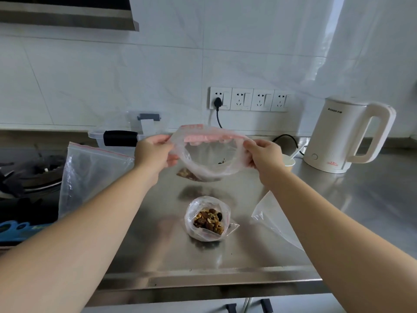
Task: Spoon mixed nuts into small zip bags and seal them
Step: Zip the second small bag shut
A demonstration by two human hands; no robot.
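Above the steel counter I hold a clear zip bag (208, 154) with a red zip strip, its mouth pulled wide. My left hand (154, 152) pinches its left rim and my right hand (262, 154) pinches its right rim. The held bag looks nearly empty. Behind and below it some nuts (187, 173) show through the plastic. Nearer to me, a small open zip bag of mixed nuts (208, 219) stands on the counter. A paper cup (290, 162) with a white spoon handle (296, 152) in it sits just right of my right hand.
A large empty zip bag (90, 175) stands at the left beside the gas stove (33, 170). Another clear bag (270, 218) lies under my right forearm. A white kettle (345, 134) stands at the right. A clear lidded box (121, 134) sits at the back.
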